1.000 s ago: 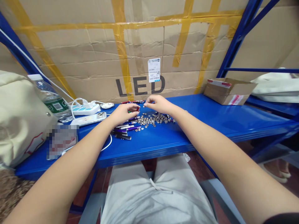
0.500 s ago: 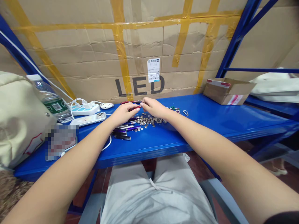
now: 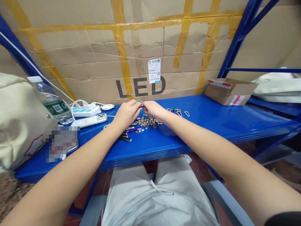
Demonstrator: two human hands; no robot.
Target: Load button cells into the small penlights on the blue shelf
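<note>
My left hand (image 3: 128, 111) is closed around a small red metal tube (image 3: 141, 106), shaped like a slim pen torch; only its end shows. My right hand (image 3: 154, 110) meets it there, its fingers curled in on that end. Just below the hands lies a loose heap of small round silver button cells (image 3: 148, 123). Beside the heap, partly under my left forearm, are several slim tubes, among them a purple tube (image 3: 134, 129) and a black tube (image 3: 127, 139). Small carabiner clips (image 3: 179, 113) lie right of my right hand.
On the blue table (image 3: 207, 122), a power strip (image 3: 86, 110), a phone (image 3: 90, 120), a water bottle (image 3: 55, 103) and a cream bag (image 3: 21, 122) stand at left. An open cardboard box (image 3: 229, 91) sits at the back right. A large carton marked LED (image 3: 141, 47) rises behind.
My left hand has turned over and wraps further round the red tube, its back now facing up. The right hand's fingers have curled in at the tube's end.
</note>
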